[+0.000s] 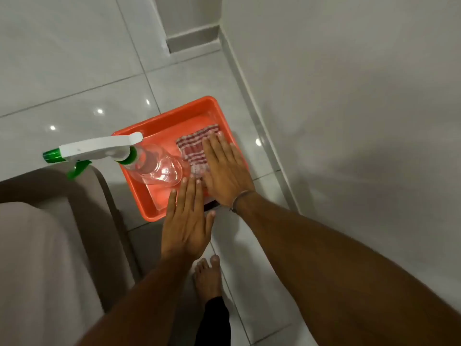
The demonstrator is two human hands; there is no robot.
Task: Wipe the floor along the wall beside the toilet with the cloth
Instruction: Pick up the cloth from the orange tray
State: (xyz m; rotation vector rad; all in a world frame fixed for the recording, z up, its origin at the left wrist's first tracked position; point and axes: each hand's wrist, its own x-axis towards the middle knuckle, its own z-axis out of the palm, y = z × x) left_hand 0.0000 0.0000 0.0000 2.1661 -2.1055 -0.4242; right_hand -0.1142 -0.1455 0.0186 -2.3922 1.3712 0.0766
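A red-and-white checked cloth (193, 148) lies folded inside an orange tray (149, 208) on the tiled floor next to the wall (349, 121). My right hand (224, 173) lies flat over the near part of the cloth, fingers spread and straight. My left hand (187, 223) hovers flat over the tray's near edge, fingers extended, holding nothing. The beige toilet (50, 245) fills the lower left.
A clear spray bottle (154, 166) with a white-and-green trigger head stands in the tray's left half. The skirting (252, 96) runs along the wall's base on the right. My bare foot (208, 278) stands on the floor strip between toilet and wall.
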